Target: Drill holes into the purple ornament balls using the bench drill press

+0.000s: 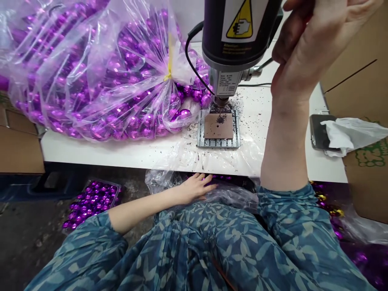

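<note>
A benchtop drill press [239, 44] with a black motor housing stands at the back of the white table. My right hand [303, 44] is raised beside its head, fingers curled around the end of the drill press lever [266, 64]. Below the chuck, a brown square board [212, 128] with a small hole and dark shavings lies on the slotted metal base [218, 143]. At the table's front edge my left hand [197, 188] rests with fingers spread over a clear plastic bag [233, 196] on my lap. Purple shiny pieces show partly behind that hand.
A big tied clear bag of purple faceted balls [121, 81] fills the table's left side. On the right are a phone [318, 131], white tissue [348, 133] and cardboard boxes [357, 85]. A tub of purple balls [93, 200] stands low at left. Shavings litter the table [136, 155].
</note>
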